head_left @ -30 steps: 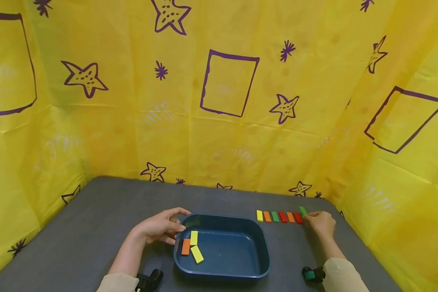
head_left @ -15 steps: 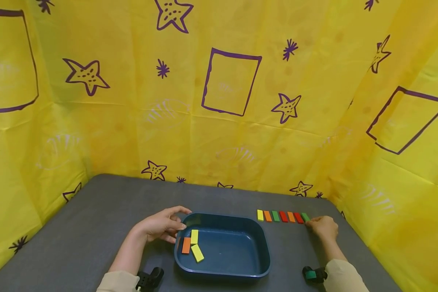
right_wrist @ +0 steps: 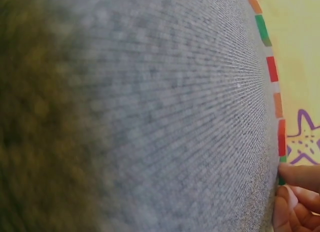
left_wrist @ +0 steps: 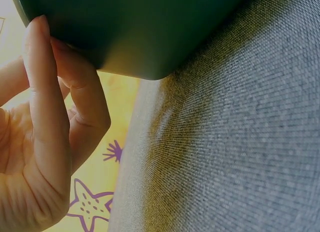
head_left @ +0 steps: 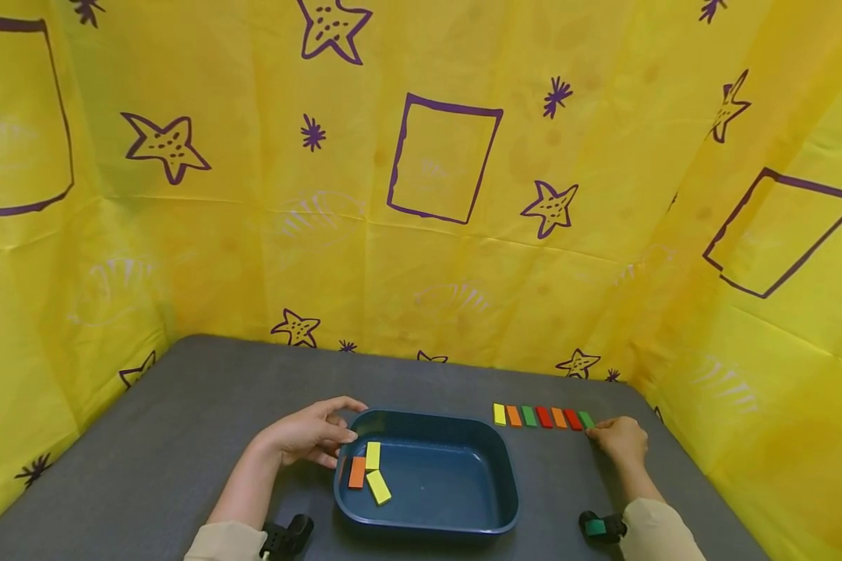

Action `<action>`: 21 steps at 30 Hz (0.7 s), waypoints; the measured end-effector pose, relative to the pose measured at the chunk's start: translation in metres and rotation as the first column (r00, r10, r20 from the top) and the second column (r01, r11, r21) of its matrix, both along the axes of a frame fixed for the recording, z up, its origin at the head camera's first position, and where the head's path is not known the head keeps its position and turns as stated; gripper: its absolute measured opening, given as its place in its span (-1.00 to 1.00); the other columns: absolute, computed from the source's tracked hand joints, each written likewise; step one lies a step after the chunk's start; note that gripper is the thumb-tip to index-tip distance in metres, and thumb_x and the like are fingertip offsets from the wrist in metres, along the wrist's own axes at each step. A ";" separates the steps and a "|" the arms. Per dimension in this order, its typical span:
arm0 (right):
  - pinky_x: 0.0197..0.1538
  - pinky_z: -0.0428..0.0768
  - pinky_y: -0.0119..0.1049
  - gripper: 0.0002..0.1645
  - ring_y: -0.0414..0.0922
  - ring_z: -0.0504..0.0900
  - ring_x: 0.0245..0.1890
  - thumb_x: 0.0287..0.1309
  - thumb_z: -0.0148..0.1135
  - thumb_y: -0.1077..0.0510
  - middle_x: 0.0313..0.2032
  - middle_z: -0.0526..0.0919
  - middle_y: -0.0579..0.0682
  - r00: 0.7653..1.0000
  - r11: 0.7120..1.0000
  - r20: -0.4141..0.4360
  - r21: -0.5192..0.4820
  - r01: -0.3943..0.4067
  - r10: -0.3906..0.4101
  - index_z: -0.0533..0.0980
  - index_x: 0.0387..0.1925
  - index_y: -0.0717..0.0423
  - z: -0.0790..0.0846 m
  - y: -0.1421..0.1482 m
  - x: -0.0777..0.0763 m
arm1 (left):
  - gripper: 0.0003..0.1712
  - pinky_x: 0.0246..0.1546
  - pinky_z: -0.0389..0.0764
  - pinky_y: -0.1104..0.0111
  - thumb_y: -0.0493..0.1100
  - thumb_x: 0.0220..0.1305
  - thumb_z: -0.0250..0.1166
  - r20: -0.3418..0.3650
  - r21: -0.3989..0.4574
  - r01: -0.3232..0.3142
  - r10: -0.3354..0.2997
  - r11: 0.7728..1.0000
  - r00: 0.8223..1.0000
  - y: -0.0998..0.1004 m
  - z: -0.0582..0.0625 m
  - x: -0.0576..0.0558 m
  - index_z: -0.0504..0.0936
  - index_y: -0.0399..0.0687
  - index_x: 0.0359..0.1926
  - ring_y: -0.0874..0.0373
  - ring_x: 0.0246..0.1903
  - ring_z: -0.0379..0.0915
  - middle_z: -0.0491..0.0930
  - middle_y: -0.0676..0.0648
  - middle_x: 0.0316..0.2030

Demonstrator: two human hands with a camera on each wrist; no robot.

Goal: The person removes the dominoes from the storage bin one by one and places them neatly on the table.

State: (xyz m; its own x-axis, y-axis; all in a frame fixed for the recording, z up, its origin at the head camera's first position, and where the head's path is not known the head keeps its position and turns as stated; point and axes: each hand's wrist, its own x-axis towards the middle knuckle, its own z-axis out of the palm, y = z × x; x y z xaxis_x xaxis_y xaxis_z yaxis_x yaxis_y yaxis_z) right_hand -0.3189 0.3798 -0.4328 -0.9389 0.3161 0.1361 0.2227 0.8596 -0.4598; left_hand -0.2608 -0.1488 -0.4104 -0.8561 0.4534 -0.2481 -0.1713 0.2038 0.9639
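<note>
My left hand (head_left: 309,435) grips the left rim of a dark blue rectangular tub (head_left: 428,527), its thumb over the rim and fingers outside. In the left wrist view those fingers (left_wrist: 42,92) bend against the tub wall (left_wrist: 125,37). Inside the tub lie an orange block (head_left: 357,472) and two yellow blocks, one of them a tilted yellow block (head_left: 378,488). At the right end of a row of flat coloured blocks, my right hand (head_left: 623,441) pinches a green block (head_left: 585,419) by its near end. It lies beside a red block (head_left: 572,419).
Leftward from that red block, the row holds an orange block (head_left: 558,418), a red block (head_left: 544,417), a green block (head_left: 528,415), an orange block (head_left: 514,415) and a yellow block (head_left: 499,414). Yellow patterned cloth (head_left: 365,265) surrounds the back and sides of the grey table (head_left: 238,374).
My right hand has brought the green block down and nearer, into line with the row's right end. The left hand keeps its hold on the tub, which stays in place.
</note>
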 end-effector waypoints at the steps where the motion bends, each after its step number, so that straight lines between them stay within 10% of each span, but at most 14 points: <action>1: -0.22 0.53 0.07 -0.62 0.37 0.58 -0.16 0.04 0.34 0.06 -0.15 0.71 0.37 1.000 1.000 -0.001 -0.002 -0.001 0.001 0.69 -0.24 0.33 0.000 0.000 0.000 | -0.39 -0.46 0.69 0.43 -0.22 0.37 0.22 0.000 0.002 0.001 -0.001 1.000 1.000 0.000 0.000 0.000 0.25 -0.09 0.39 0.23 -0.48 0.53 0.54 -0.14 -0.28; 21: -0.16 0.53 0.12 -0.55 0.37 0.56 -0.16 0.01 0.38 0.10 -0.23 0.72 0.35 0.999 1.000 0.038 -0.026 -0.004 0.005 0.65 -0.15 0.39 0.006 0.000 0.000 | -0.38 -0.45 0.70 0.41 -0.22 0.37 0.22 -0.003 0.008 0.004 -0.004 1.000 1.000 0.000 0.000 0.000 0.25 -0.10 0.39 0.22 -0.47 0.55 0.54 -0.13 -0.28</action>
